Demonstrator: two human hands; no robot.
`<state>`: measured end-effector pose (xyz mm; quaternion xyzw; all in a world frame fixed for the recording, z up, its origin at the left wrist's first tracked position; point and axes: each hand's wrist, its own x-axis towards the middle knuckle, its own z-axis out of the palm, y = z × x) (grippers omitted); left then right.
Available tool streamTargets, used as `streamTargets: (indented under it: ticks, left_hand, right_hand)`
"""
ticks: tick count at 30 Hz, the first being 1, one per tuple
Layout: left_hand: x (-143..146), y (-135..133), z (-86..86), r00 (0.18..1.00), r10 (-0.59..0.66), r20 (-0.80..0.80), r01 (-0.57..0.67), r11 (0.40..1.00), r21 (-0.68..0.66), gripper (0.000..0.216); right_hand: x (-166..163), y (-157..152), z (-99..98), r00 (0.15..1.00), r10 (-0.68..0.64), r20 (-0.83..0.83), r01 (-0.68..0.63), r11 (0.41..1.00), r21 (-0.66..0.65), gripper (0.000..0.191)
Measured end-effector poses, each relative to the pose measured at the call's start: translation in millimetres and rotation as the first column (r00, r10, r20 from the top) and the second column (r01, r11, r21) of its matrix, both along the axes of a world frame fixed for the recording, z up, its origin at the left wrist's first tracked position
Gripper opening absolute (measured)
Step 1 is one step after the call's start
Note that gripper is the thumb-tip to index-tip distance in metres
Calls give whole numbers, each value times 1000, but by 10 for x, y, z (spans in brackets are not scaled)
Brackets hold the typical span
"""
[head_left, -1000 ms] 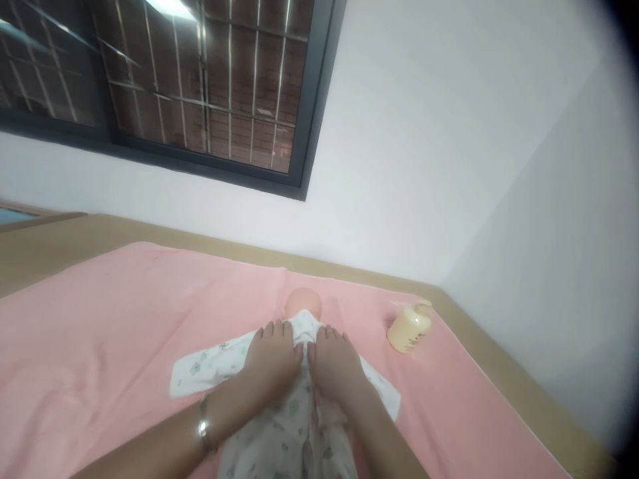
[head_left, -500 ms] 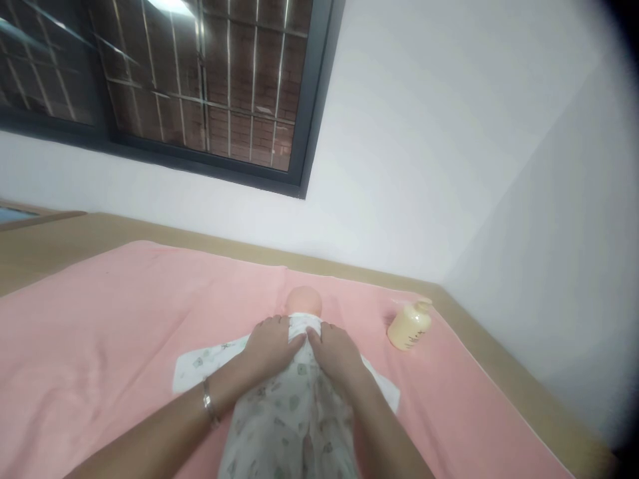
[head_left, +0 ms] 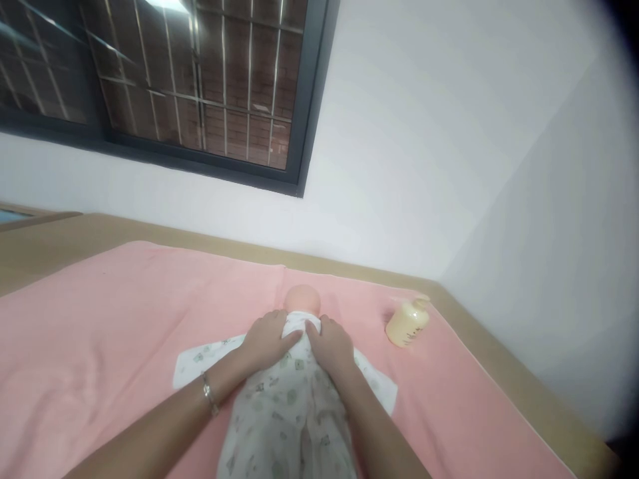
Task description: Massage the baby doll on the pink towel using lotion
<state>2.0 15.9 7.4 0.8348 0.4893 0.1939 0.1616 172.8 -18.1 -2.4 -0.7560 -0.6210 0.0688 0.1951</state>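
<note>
A baby doll (head_left: 292,406) in a white romper printed with small green and grey figures lies on the pink blanket, its bald head (head_left: 302,299) pointing away from me. The romper's sleeves spread out to both sides. My left hand (head_left: 269,340) wraps round one shoulder, and my right hand (head_left: 332,342) holds the other. Both thumbs rest on the cloth just below the neck, close to each other. My fingertips are partly hidden over the shoulders. A bracelet (head_left: 209,395) circles my left wrist.
To the right on the pink blanket (head_left: 150,299) stands a pale yellow pump bottle (head_left: 407,324). The blanket covers a wooden surface (head_left: 120,226) whose edges show along the wall (head_left: 399,133). Above is a barred window (head_left: 200,86) with a dark frame.
My hands stay on the doll's shoulders, with the thumbs at nearly the same place. The cloth at the neck looks slightly smoother. The whole view has shifted a little.
</note>
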Motion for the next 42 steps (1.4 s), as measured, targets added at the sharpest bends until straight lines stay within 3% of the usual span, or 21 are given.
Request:
streamTargets:
  ticks: [13,42]
  left_hand:
    - [-14,54,-45,999,-7,54,9,999,-36,42]
    - [-9,4,28,998,4,60,1,998,-68,42]
  right_hand:
    - [73,73,-140,990,-47,-130,59,994,90,39]
    - [78,86,-121,991,-52,-121,58,997,45,41]
